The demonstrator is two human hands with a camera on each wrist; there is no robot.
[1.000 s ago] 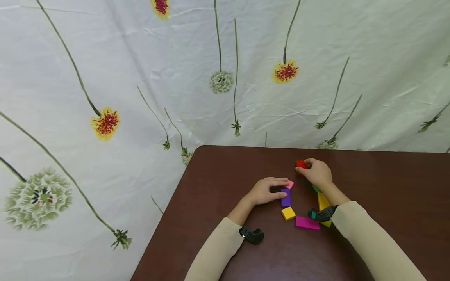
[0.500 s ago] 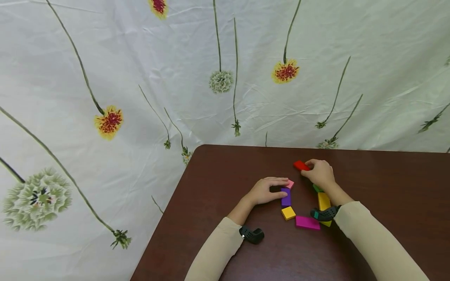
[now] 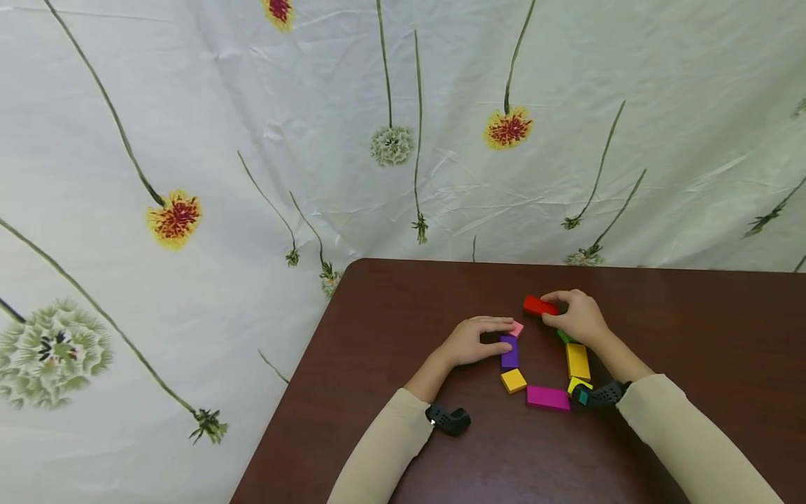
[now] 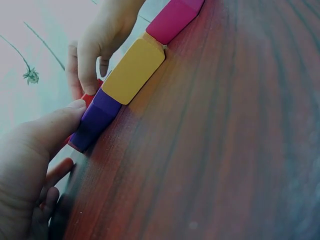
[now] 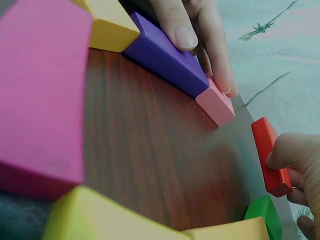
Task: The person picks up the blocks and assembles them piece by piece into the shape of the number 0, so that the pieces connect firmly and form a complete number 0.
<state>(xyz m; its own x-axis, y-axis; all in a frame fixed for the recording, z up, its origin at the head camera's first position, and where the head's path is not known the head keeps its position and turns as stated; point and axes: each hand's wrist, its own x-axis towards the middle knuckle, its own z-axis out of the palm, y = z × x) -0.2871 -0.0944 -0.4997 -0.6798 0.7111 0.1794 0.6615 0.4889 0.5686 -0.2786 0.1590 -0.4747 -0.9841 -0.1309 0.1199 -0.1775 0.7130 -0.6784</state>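
Observation:
My right hand [image 3: 581, 318] pinches one end of a red block [image 3: 535, 304] between thumb and fingers, past the far end of a ring of coloured blocks. In the right wrist view the red block [image 5: 270, 155] stands apart from the pink and green ones. My left hand [image 3: 471, 341] rests at the ring's left side, fingers fairly straight. Its thumb touches the purple block [image 5: 162, 52], and its fingertips touch the small pink block [image 5: 216, 105] that abuts it. The red block is mostly hidden in the left wrist view.
The ring continues with an orange-yellow block [image 3: 513, 381], a magenta block [image 3: 548, 397], a yellow block [image 3: 576, 384], a longer amber block [image 3: 578, 362] and a green block [image 3: 564, 337]. They lie on a dark brown table [image 3: 403, 301]. A flowered cloth [image 3: 315, 105] hangs behind.
My right hand has turned the red block lengthwise and brought it slightly nearer the ring. The right forearm has swung a little to the right. My left hand keeps its place on the blocks.

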